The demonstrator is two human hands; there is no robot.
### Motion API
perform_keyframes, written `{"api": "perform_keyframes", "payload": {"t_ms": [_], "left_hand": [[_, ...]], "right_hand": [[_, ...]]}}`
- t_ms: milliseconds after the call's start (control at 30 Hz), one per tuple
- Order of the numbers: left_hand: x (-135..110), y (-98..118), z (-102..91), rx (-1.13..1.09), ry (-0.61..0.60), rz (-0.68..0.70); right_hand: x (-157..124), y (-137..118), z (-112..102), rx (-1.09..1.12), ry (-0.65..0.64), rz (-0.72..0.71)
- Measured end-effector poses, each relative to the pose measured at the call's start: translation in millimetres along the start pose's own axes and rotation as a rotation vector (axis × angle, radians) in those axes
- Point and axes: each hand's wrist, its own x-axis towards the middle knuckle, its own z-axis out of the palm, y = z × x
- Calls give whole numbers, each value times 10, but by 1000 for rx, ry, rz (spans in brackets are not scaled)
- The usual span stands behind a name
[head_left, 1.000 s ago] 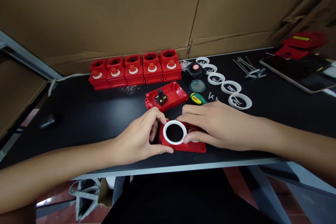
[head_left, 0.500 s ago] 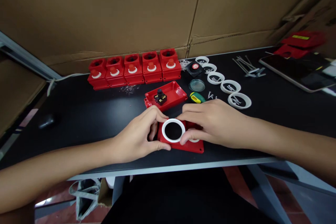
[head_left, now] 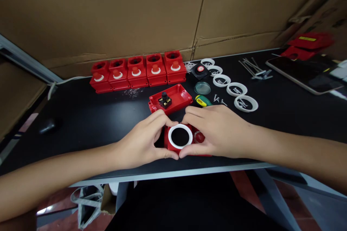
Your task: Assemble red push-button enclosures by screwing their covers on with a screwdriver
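Observation:
A white ring (head_left: pixel 170 136) rests on a red housing cover (head_left: pixel 167 143) near the table's front edge. My left hand (head_left: pixel 148 139) curls around the ring's left side, with the index finger at its far rim and the thumb at its near side. From the right, my right hand (head_left: pixel 217 131) curls around the ring in the same way, the two thumb tips almost meeting. A round red part (head_left: pixel 199 137) on the cover shows beneath my right palm. Just behind my hands lies an open red box base (head_left: pixel 184 96) holding a black switch block (head_left: pixel 165 100).
Several red housings (head_left: pixel 135 72) stand in a row at the back left. To the right are a green-yellow screwdriver (head_left: pixel 203 100), a clear disc (head_left: pixel 202 87), a black part (head_left: pixel 200 71), loose screws (head_left: pixel 216 98), and several white rings (head_left: pixel 246 103) around screws. A tablet (head_left: pixel 306 74) lies far right.
My right thumb has moved left along the ring's near side, towards my left thumb. The round red part has come into view under my right hand.

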Motion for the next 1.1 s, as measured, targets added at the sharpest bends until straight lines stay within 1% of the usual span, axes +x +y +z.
{"api": "perform_keyframes", "payload": {"t_ms": [100, 167, 333, 433, 533, 600, 733, 800, 900, 1100], "left_hand": [[0, -28, 9, -50, 14, -31], [0, -59, 17, -87, 24, -50], [-20, -80, 43, -206, 39, -122], [-32, -43, 38, -176, 32, -151], [-23, -18, 18, -42, 23, -88], [-13, -18, 8, 35, 25, -29], [-8, -39, 11, 48, 40, 38], [-11, -50, 16, 42, 56, 56], [-13, -68, 21, 32, 68, 58], [-23, -90, 37, -54, 59, 21]], "right_hand": [[-18, 17, 44, -62, 55, -45], [-32, 74, 23, -46, 54, -79], [-54, 192, -66, 4, -28, -133], [-53, 179, -117, 42, -89, -136], [-36, 128, -151, 101, -133, -93], [-20, 87, -137, 105, -126, -48], [0, 14, -24, 8, -3, 38], [0, -6, 21, -21, 38, 59], [-19, 9, 14, 4, 32, 36], [-93, 188, -129, 103, -47, -90]]}}
